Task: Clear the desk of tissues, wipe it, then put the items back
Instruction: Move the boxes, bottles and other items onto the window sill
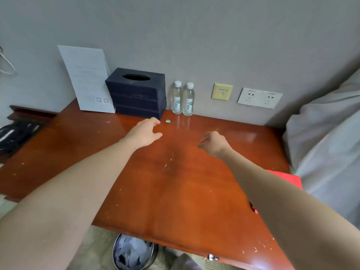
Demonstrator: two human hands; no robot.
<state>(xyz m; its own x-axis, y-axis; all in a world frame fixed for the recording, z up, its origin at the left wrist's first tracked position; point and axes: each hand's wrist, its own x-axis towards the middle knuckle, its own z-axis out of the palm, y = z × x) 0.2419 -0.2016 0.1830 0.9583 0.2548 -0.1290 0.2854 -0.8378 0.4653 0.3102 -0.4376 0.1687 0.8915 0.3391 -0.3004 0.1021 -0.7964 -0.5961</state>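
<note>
A dark tissue box [136,93] stands at the back of the reddish wooden desk [175,191], against the wall. Two small water bottles [182,99] stand just right of it. A tiny green scrap [168,121] lies on the desk in front of the bottles. My left hand [145,132] reaches over the desk toward the box's front corner, fingers relaxed, holding nothing. My right hand [213,143] hovers over the desk farther right, its fingers loosely curled downward with nothing in them.
A white printed sheet [87,78] leans on the wall left of the box. A black telephone [13,135] sits at far left. A bin [133,252] with crumpled tissues stands below the desk's front edge. Grey bedding [327,137] and a red item [288,178] border the right side.
</note>
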